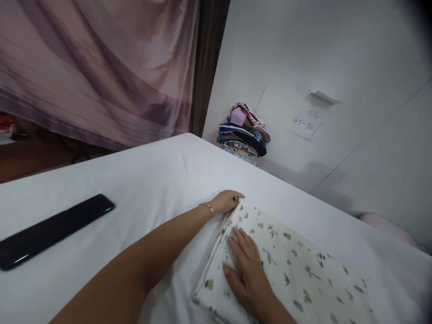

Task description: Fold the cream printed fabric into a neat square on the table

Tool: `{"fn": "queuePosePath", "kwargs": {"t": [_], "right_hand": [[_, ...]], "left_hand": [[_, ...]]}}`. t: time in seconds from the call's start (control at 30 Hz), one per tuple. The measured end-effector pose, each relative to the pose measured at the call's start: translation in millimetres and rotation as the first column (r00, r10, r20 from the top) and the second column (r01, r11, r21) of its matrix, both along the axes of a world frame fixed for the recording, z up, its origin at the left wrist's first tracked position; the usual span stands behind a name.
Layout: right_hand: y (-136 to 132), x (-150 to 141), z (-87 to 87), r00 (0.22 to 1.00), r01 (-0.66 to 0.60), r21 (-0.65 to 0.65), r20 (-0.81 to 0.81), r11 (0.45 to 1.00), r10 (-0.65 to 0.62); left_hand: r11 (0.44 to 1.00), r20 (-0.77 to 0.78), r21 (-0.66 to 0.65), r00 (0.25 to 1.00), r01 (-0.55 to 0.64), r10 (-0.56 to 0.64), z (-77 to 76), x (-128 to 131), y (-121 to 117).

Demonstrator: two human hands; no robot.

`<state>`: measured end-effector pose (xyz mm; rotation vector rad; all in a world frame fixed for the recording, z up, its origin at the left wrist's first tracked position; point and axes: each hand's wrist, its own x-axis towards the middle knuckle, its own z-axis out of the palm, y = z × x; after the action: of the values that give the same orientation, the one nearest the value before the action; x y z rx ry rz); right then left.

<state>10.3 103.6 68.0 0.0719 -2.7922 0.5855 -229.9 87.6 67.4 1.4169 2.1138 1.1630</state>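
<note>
A folded cream cloth (297,265) with small plant and bird prints lies on the white-covered surface, its layered edge towards the left. My left hand (227,201), with a bracelet at the wrist, is closed on the cloth's far left corner. Flat on top of the cloth rests my right hand (248,270), its fingers stretched out near the layered edge. The lower part of the cloth runs out of view at the bottom.
A long black glossy object (54,229) lies on the white sheet (158,180) at left. Beyond the far edge stands a pile of folded clothes (243,135) against a white wall (357,148) bearing a paper marked 45-50 (303,125). A pinkish curtain (111,63) hangs at back left.
</note>
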Motion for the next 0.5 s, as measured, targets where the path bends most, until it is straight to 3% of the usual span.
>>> {"fn": "queuePosePath", "kwargs": {"t": [0.17,0.33,0.5], "right_hand": [[-8,-3,11.4,0.967,-0.180,0.096,0.202,0.979,0.157],[-9,-3,12.2,0.958,-0.176,0.178,0.256,0.968,0.127],[-8,-2,7.5,0.972,-0.155,0.211,0.209,0.965,0.110]], "left_hand": [[0.999,0.111,-0.044,0.994,0.011,-0.006,-6.6,-21,13],[0.996,0.149,-0.071,0.988,0.044,-0.033,-11.5,-30,19],[0.982,0.158,-0.110,0.978,0.156,-0.138,-4.2,-24,12]]}}
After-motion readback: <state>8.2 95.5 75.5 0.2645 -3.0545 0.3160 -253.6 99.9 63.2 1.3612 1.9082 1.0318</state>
